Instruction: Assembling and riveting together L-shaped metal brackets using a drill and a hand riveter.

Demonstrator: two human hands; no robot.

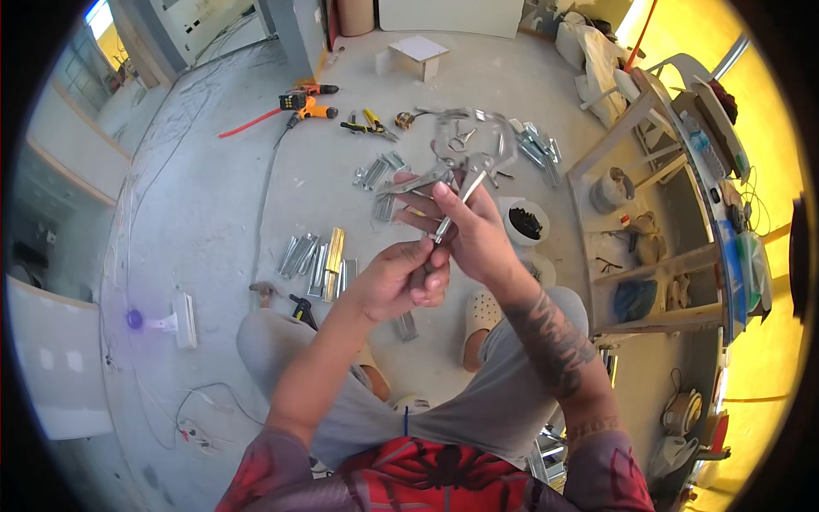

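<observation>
Left hand [401, 277] grips hinge [452, 192] base | right hand [473, 230] pinches arm

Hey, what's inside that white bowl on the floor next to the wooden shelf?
The white bowl holds a dark heap of small pieces, likely screws, too small to tell. The heap covers the bowl's bottom, so anything beneath stays hidden.

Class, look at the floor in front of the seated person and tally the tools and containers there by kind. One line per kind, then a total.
Cordless drills: 2
Yellow-handled pliers: 1
White bowls: 1
Hammers: 1
Total: 5
</observation>
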